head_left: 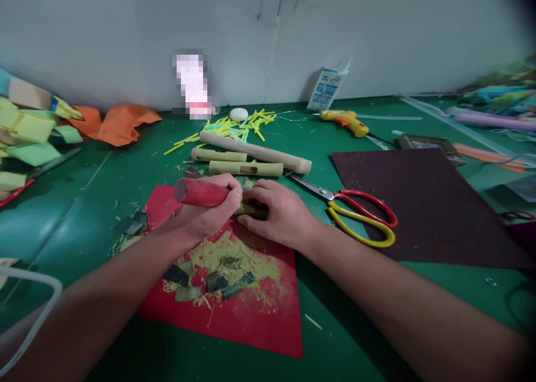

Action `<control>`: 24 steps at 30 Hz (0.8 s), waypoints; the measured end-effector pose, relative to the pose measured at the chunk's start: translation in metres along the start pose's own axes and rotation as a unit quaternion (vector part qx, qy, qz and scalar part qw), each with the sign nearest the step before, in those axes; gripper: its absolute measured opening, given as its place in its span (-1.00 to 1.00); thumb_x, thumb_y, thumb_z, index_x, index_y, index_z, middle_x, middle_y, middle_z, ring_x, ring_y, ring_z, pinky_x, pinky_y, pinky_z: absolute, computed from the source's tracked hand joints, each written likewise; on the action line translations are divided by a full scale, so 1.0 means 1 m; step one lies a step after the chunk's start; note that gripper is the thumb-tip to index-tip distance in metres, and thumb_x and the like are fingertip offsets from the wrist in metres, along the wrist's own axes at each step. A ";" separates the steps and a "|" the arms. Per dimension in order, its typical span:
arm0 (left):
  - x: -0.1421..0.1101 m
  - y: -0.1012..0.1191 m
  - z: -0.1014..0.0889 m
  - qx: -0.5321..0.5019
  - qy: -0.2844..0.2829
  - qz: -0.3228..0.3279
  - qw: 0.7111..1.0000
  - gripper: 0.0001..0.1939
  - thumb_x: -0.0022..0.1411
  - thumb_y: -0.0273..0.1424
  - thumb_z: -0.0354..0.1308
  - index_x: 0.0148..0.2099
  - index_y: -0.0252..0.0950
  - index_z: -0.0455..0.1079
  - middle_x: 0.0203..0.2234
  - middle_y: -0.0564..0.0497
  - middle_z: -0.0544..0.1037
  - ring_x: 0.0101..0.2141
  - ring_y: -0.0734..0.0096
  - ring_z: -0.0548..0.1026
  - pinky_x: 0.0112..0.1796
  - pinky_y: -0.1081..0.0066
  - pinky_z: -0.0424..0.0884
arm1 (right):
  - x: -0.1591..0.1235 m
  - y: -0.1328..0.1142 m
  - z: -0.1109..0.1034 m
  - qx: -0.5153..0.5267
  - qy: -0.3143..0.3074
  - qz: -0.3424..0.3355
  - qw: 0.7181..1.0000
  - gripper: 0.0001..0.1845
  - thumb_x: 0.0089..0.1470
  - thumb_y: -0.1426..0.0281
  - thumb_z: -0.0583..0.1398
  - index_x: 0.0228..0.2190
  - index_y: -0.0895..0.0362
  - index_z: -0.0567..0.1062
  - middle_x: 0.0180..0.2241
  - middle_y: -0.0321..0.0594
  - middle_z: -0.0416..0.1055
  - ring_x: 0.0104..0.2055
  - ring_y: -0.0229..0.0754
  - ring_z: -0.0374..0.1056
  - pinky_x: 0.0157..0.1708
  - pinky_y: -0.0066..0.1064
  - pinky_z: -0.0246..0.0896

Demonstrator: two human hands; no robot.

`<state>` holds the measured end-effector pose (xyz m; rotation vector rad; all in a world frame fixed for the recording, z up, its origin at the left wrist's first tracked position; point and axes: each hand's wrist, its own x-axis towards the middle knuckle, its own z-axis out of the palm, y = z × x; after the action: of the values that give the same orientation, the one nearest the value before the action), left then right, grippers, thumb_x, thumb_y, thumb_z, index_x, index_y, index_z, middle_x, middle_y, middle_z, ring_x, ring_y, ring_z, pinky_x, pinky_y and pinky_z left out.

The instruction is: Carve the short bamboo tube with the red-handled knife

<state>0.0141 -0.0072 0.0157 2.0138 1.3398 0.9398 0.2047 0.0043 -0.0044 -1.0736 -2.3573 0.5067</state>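
My left hand is wrapped round a thick red handle, whose working end is hidden behind my fingers. Close beside it, my right hand grips a short dark bamboo piece. Both hands are over a red sheet strewn with pale shavings and dark bamboo chips. Just beyond lie a bamboo tube with a rectangular hole cut in it, a second cut bamboo piece and a long wooden rod.
Scissors with red and yellow handles rest at the right, partly over a dark sheet. Behind are a yellow glue gun, a carton and cut straws. Orange paper and folded paper lie left.
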 end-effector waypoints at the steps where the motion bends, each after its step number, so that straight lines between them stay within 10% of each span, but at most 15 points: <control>1: 0.000 0.001 0.000 0.013 0.000 0.001 1.000 -0.79 0.26 -0.32 0.04 -0.41 -0.23 0.38 -0.49 0.09 0.50 -0.42 0.40 0.42 -0.31 0.35 0.33 | 0.000 0.000 0.000 0.002 -0.001 -0.001 1.000 -0.75 0.05 0.26 0.28 -0.24 0.15 0.56 -0.31 -0.16 0.41 -0.25 -0.13 0.30 -0.28 -0.33 0.15; 24: 0.004 0.014 0.017 0.060 -0.009 -0.040 0.997 -0.63 0.30 -0.20 -0.01 -0.52 -0.25 0.11 -0.60 0.12 0.25 -0.48 0.46 0.23 -0.42 0.37 0.10 | -0.001 0.002 0.010 -0.024 0.018 -0.015 0.999 -0.82 0.14 0.33 0.22 -0.42 0.18 0.51 -0.33 -0.13 0.41 -0.25 -0.15 0.27 -0.30 -0.34 0.10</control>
<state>0.0359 -0.0098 0.0168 2.0360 1.4874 0.8210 0.2010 0.0033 -0.0137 -1.0574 -2.3619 0.4176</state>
